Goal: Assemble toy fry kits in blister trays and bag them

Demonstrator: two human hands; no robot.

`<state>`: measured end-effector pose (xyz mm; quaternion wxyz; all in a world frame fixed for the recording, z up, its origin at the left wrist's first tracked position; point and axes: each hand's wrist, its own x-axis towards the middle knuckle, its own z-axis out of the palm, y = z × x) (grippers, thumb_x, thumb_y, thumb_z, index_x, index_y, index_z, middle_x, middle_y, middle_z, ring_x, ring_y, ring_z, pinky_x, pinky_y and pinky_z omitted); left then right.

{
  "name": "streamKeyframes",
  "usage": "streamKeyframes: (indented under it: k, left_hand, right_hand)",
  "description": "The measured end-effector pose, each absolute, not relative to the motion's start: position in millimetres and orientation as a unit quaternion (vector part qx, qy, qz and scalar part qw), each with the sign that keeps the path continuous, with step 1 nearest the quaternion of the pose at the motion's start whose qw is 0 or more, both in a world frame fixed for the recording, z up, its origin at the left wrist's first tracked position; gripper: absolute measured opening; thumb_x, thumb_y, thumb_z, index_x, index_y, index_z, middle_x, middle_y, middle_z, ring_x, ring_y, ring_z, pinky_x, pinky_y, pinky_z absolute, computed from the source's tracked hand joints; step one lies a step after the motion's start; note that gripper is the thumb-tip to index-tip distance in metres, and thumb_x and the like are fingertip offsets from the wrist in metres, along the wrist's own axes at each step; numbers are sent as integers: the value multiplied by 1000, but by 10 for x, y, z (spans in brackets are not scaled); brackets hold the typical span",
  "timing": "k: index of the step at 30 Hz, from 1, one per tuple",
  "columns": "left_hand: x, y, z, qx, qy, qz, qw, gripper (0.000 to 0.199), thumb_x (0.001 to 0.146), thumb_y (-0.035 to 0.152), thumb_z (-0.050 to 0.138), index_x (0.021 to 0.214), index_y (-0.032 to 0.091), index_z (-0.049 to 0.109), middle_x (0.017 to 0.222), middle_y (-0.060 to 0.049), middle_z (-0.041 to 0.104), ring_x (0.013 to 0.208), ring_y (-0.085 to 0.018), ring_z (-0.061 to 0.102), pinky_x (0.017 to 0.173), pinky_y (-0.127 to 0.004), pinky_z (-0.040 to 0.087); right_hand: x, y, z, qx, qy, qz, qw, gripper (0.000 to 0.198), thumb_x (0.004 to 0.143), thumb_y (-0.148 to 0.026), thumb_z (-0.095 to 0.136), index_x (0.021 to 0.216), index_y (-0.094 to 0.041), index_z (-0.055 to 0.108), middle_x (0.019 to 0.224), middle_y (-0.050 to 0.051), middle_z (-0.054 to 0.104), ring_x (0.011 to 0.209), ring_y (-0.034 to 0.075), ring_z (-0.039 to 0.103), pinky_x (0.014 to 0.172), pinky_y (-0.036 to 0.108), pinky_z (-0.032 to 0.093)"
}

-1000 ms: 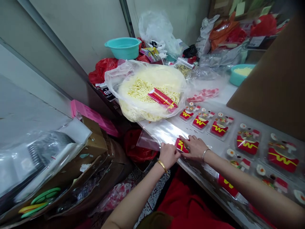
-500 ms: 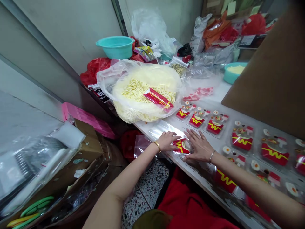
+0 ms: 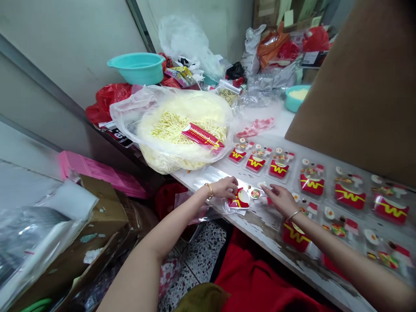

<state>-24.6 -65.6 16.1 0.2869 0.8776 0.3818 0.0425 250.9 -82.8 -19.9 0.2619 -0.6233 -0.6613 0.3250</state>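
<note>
See red carton (image 3: 241, 201) at table's (image 3: 282, 125) near edge under left hand (image 3: 226, 187), fingers bent, can't tell if clamped, with right hand (image 3: 282, 200), fingers parted, near round piece (image 3: 255, 193); probably light, bendy, slick, best taken by side edges.

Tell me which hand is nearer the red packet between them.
Left: the left hand is at the packet's upper left; the right hand is right of it, beyond the round disc.

Red carton (image 3: 239, 199) with yellow zigzag, turquoise basin (image 3: 138, 69)
</note>
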Motion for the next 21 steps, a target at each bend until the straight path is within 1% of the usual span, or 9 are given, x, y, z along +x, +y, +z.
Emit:
streamKeyframes:
  k: [2, 4, 7, 9, 12, 15, 16, 18, 21]
  left_hand:
    - [-236, -648, 127, 845, 400, 91, 345, 7, 79, 27, 66, 78, 21, 66, 119, -6, 52, 111, -18, 50, 96, -30, 38]
    - [-191, -650, 100, 827, 409, 125, 365, 8, 81, 27, 63, 80, 19, 65, 121, -7, 51, 114, -18, 48, 100, -32, 37]
    - [-44, -650, 95, 844, 383, 158, 341, 13, 84, 31, 60, 81, 19, 64, 120, -7, 50, 115, -17, 46, 102, -32, 34]
    - [91, -637, 120, 856, 364, 181, 319, 16, 85, 33, 59, 80, 18, 63, 119, -6, 51, 115, -17, 46, 103, -32, 33]
    - [300, -593, 182, 853, 370, 204, 305, 16, 86, 33, 59, 79, 18, 61, 118, -6, 51, 114, -17, 46, 101, -32, 34]
    - [476, -530, 228, 845, 377, 218, 309, 16, 85, 30, 59, 77, 17, 58, 118, -6, 52, 113, -18, 46, 99, -32, 35]
    - [524, -508, 233, 843, 372, 223, 319, 16, 86, 30, 57, 76, 17, 56, 116, -7, 54, 111, -17, 48, 97, -31, 36]
    - [609, -469, 233, 830, 359, 228, 361, 17, 87, 30, 54, 77, 16, 53, 104, -6, 59, 99, -16, 53, 89, -29, 41]
    - [710, -437, 232, 790, 365, 221, 440, 20, 88, 35, 51, 79, 17, 48, 76, 0, 58, 73, -12, 55, 68, -24, 43]
  right_hand:
    - [2511, -846, -205, -621, -638, 363, 273, 70, 77, -76, 40, 93, -15, 69, 67, 7, 64, 67, 25, 60, 64, 36, 46]
    - [2499, -867, -199, -616, -616, 399, 288, 67, 78, -75, 40, 89, -16, 71, 64, 5, 65, 64, 23, 61, 60, 33, 46]
    - [2442, -893, -137, -601, -588, 440, 316, 62, 77, -73, 45, 87, -19, 73, 82, 6, 71, 81, 25, 64, 72, 34, 48]
    - [2389, -911, -59, -588, -576, 465, 328, 61, 76, -73, 46, 85, -19, 73, 91, 7, 71, 90, 27, 63, 80, 37, 48]
    - [2326, -951, 63, -559, -568, 504, 334, 63, 79, -71, 42, 83, -16, 73, 91, 9, 72, 95, 28, 63, 86, 39, 48]
    - [2320, -1003, 125, -521, -575, 533, 336, 56, 79, -66, 49, 92, -16, 72, 96, 8, 71, 97, 26, 63, 88, 38, 47]
    - [2331, -1020, 127, -512, -581, 535, 338, 53, 76, -63, 55, 96, -17, 71, 98, 8, 71, 97, 25, 63, 88, 37, 47]
    - [2366, -1052, 107, -503, -592, 527, 344, 48, 71, -57, 65, 97, -18, 70, 100, 7, 70, 95, 25, 62, 87, 37, 46]
    - [2438, -1088, 65, -503, -613, 494, 356, 36, 71, -52, 66, 83, -18, 68, 91, 5, 69, 89, 26, 61, 87, 40, 44]
